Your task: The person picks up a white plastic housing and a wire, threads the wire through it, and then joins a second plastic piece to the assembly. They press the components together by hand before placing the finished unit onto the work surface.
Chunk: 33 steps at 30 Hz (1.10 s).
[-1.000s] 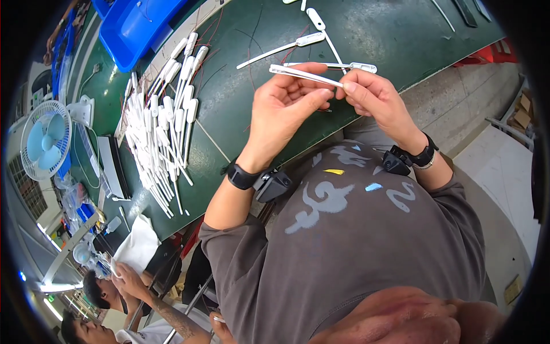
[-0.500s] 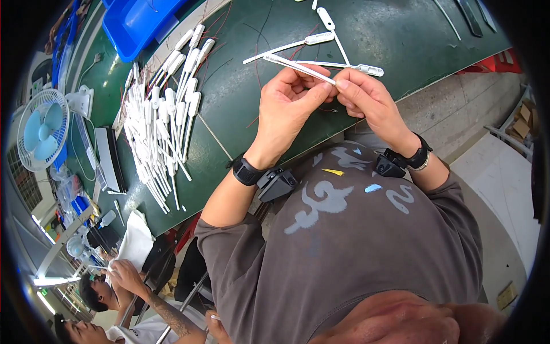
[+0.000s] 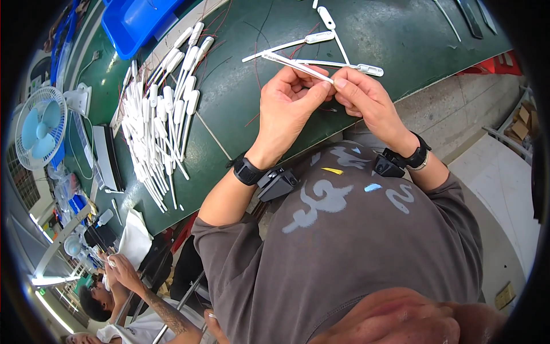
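Note:
Above the near edge of the green table, a slim white plastic stick (image 3: 299,67) is held slantwise in both hands. My left hand (image 3: 289,106) is closed on its middle, thumb and fingers pinching it. My right hand (image 3: 366,98) pinches the stick's near right end, its fingertips close to the left thumb. The far end of the stick points up and left and looks open, like a shallow trough. Just beyond my hands lie white paddle-ended sticks: one paddle-ended stick (image 3: 319,38), a second one (image 3: 326,18) and a third one (image 3: 369,70). Thin red wires lie among them.
A large heap of white paddle-ended sticks (image 3: 166,114) covers the table's left part. Behind it is a blue bin (image 3: 134,28); a fan (image 3: 41,129) stands far left. Dark flat tools (image 3: 468,18) lie far right. Co-workers sit at lower left, one hand (image 3: 123,270) raised.
My hands and the stick stay almost in place, with only a slight shift. At lower left, the co-workers' heads and a raised hand have moved a little.

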Available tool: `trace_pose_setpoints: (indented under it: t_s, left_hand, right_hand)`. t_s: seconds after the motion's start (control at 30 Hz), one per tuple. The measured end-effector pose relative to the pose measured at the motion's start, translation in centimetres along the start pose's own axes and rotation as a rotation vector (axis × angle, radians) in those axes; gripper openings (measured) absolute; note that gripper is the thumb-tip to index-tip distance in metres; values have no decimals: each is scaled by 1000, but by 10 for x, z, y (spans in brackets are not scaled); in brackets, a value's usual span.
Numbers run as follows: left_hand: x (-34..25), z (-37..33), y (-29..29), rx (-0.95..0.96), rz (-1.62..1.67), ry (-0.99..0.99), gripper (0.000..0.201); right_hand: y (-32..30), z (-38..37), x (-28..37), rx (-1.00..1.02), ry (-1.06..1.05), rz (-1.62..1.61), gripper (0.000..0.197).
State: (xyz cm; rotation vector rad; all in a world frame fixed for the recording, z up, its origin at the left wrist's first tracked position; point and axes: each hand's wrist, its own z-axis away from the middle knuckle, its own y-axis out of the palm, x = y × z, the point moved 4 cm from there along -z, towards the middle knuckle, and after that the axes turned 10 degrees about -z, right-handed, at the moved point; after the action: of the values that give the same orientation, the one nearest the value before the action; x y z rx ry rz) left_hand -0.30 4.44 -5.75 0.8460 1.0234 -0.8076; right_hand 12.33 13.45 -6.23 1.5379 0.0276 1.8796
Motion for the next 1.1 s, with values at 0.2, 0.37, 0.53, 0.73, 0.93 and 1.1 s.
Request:
trace_pose_setpoints:
  t_s: [0.2, 0.37, 0.53, 0.73, 0.93, 1.1]
  left_hand:
    - [0, 1, 2, -21, -7, 13, 20]
    - [2, 1, 4, -32, 2, 41, 19]
    - [2, 2, 4, -12, 30, 44, 20]
    - [2, 0, 3, 1, 16, 10, 20]
    - [4, 0, 2, 25, 16, -10, 23]
    - [5, -1, 2, 29, 25, -40, 23]
  right_hand:
    - [2, 0, 2, -21, 8, 1, 22]
    - [0, 0, 0, -28, 22, -7, 23]
    - [0, 1, -1, -23, 31, -19, 22]
    - [-1, 0, 0, -31, 38, -27, 21]
    - [-1, 0, -2, -14, 43, -35, 22]
    - [-1, 0, -2, -19, 35, -16, 23]
